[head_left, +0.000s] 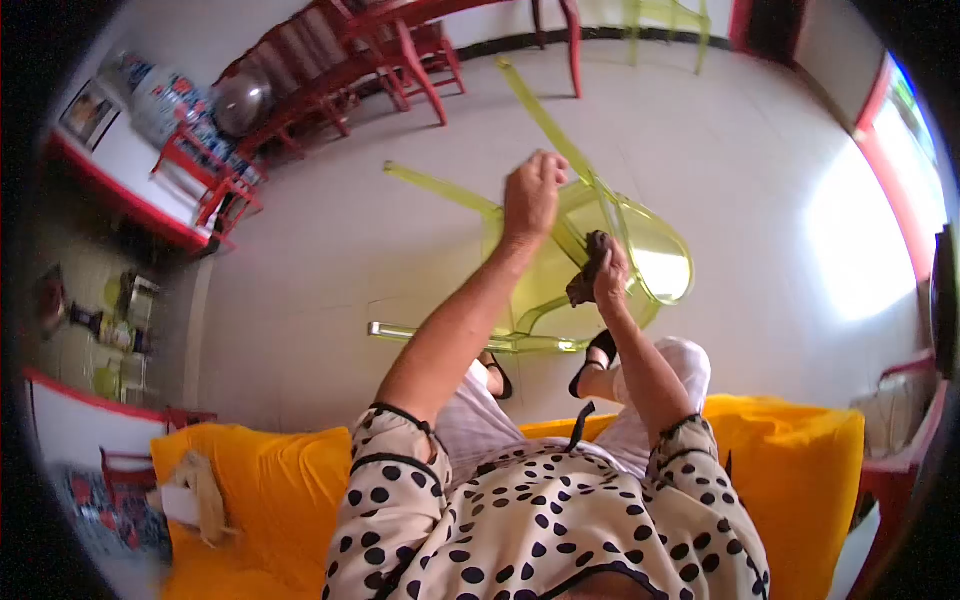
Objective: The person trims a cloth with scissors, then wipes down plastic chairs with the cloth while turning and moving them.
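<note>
A see-through yellow-green plastic chair (540,282) lies tipped over on the floor in front of my knees, two of its legs pointing up and away. My left hand (535,197) has its fingers curled against the chair, where an upper leg joins the seat. A dark brown cloth (588,278) is bunched in my right hand (612,274), close to the chair's rounded part at the right. The ends of my left fingers are hard to make out.
I sit on a seat with an orange cover (790,480). My feet in black shoes are beside the chair's near edge. Red wooden furniture (410,75) stands at the far left, and another yellow-green chair (668,14) at the back. A red-edged cabinet (135,200) is at left.
</note>
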`<state>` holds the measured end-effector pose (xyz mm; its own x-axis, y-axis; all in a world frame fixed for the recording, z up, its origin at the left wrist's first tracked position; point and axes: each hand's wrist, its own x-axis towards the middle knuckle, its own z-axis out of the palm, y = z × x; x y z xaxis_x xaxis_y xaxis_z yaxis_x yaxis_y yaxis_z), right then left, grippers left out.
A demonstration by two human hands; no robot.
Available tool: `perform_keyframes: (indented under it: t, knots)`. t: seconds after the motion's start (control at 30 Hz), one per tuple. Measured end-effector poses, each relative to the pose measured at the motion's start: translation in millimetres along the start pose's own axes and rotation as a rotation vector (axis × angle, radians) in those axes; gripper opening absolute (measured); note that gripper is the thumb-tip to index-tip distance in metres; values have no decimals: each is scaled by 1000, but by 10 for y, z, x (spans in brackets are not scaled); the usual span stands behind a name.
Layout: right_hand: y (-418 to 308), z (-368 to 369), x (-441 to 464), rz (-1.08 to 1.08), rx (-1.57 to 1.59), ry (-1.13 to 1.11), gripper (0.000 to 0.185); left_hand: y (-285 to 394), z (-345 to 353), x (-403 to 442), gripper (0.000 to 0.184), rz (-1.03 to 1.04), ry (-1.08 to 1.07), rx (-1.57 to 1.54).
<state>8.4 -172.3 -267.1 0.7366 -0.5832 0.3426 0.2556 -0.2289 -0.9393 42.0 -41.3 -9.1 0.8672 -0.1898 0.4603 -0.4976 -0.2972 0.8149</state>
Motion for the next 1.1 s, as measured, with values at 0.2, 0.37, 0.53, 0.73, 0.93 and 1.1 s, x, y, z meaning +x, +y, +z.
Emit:
perform_keyframes:
  t: [0.2,0.37,0.53,0.73,0.93,1.1]
  knots:
    - [150,-412,-22,-20,-442,-20,25,-48,-22,26,39,39,-85,-10]
    - [868,-809,-122,707,311,280,26,-72,-75,58,38,-22,-200,12]
    - [262,-1082,66,676,559,541,28,-20,-105,71,39,-52,-251,45]
    - [314,-1033,78,280,-264,241,30,75,-98,61,39,-115,-297,37]
    - [241,-799,-51,413,-633,-170,32,138,-74,33,40,-136,-266,76]
    - [193,-728,13,323,-631,-198,31,96,-97,56,40,-107,-301,62]
